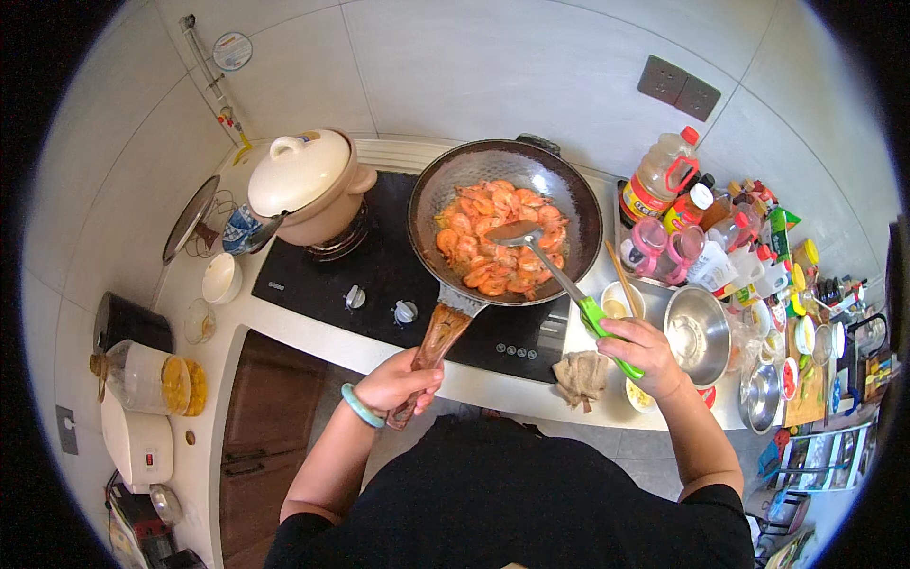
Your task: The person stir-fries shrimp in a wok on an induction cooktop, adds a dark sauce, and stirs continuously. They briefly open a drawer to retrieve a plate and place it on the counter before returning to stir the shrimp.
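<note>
Orange-pink shrimp lie heaped in a dark wok on the right side of the black gas stove. My left hand is wrapped around the wok's wooden handle. In my right hand is the green grip of a metal spatula. The spatula's blade is over the shrimp; whether it touches them I cannot tell. A folded beige cloth lies on the counter just left of my right hand. Close by, a white bowl has chopsticks resting in it.
A lidded clay pot occupies the left burner, with a ladle beside it. Bottles and jars crowd the right counter near a steel bowl. Farther right is a cutting board. An oil jug stands at left.
</note>
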